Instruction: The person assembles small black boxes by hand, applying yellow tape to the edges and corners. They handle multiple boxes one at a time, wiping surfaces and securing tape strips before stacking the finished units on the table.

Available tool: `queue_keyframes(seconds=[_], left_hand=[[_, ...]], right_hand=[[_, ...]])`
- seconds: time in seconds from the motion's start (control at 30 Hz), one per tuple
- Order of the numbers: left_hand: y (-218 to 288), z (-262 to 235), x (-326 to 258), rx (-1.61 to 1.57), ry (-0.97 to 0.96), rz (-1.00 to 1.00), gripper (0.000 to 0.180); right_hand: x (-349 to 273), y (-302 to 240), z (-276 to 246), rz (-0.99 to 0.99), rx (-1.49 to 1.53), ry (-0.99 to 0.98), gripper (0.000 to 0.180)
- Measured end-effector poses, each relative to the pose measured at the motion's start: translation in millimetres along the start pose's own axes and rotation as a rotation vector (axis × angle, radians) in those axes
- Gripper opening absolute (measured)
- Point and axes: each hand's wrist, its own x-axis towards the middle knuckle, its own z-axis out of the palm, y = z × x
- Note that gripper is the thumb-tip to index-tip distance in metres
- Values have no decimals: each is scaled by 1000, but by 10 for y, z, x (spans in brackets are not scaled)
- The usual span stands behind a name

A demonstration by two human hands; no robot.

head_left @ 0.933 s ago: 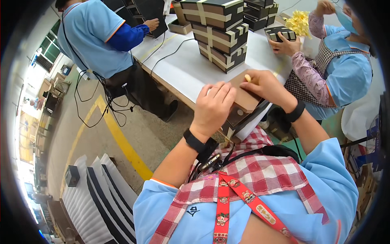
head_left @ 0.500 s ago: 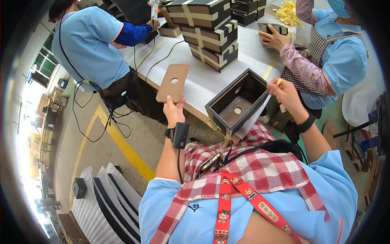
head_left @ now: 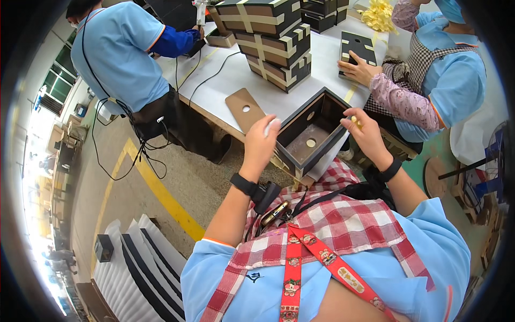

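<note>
Cardboard insert (head_left: 244, 109) now tabled; left hand (head_left: 261, 142) beside box (head_left: 314, 130).

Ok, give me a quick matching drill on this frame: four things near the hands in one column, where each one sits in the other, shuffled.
Things:
1. open dark box
2. brown card with a hole
3. stack of closed boxes
4. yellow bows

Places:
A. far end of the white table, beside a co-worker
B. flat on the table, left of the left hand
C. middle of the table, piled high
D. table's near edge, between left hand and right hand

Pairs: 1-D, 2-B, 3-C, 4-A
</note>
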Motion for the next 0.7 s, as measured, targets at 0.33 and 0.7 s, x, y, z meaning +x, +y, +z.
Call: queue_keyframes(seconds=[0.33, 0.7], left_hand=[[431, 337, -279, 644, -363, 322, 30], [3, 258, -290, -1262, -154, -1013, 36]], right_hand=[[-9, 48, -56, 141, 153, 107, 19], [15, 611, -133, 577, 522, 194, 29]])
